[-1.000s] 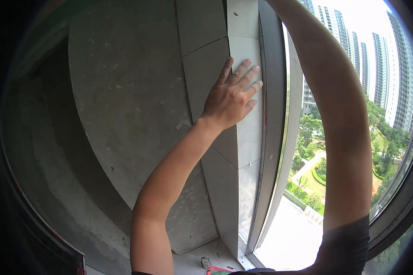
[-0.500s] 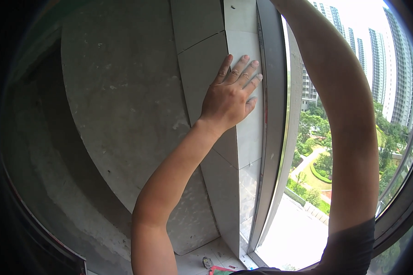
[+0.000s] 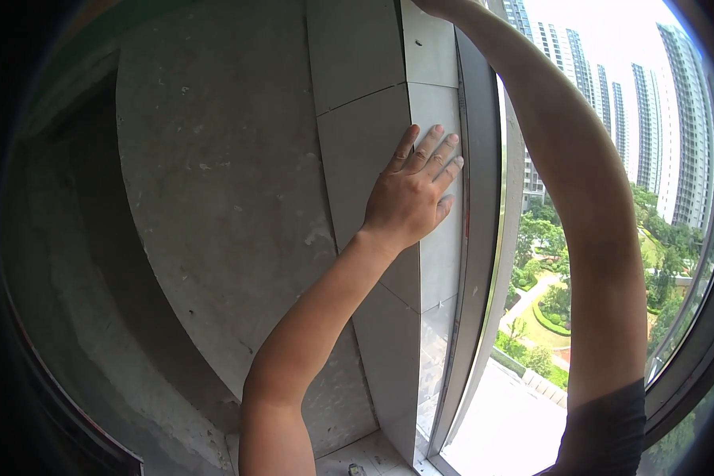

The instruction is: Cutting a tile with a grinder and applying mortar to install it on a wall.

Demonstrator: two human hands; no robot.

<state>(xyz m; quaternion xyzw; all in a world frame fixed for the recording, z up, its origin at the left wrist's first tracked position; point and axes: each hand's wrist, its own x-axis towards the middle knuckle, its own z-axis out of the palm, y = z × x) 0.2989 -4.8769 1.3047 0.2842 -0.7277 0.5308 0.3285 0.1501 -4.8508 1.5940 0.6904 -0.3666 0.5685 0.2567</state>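
Note:
My left hand [image 3: 411,194] lies flat with its fingers spread on a pale, narrow wall tile [image 3: 436,262]. Its fingertips reach across the tile's left edge, where it meets a grey tile [image 3: 365,159] on the adjoining face. Nothing shows in this hand. My right arm is raised high, and only the base of my right hand [image 3: 435,6] shows at the top edge, close to an upper pale tile [image 3: 428,47]. The fingers are cut off by the picture edge, so what they touch is hidden.
Right of the tiles runs a dark window frame [image 3: 477,198]. Beyond it are trees [image 3: 541,238] and tall buildings [image 3: 686,119]. A rough grey wall panel [image 3: 230,190] stands to the left. A small object [image 3: 357,470] lies on the floor at the bottom.
The view has shifted, so the tiles sit lower and further right. My left hand stays on the same tile. My right arm has moved left at the top, bringing the hand's base into view.

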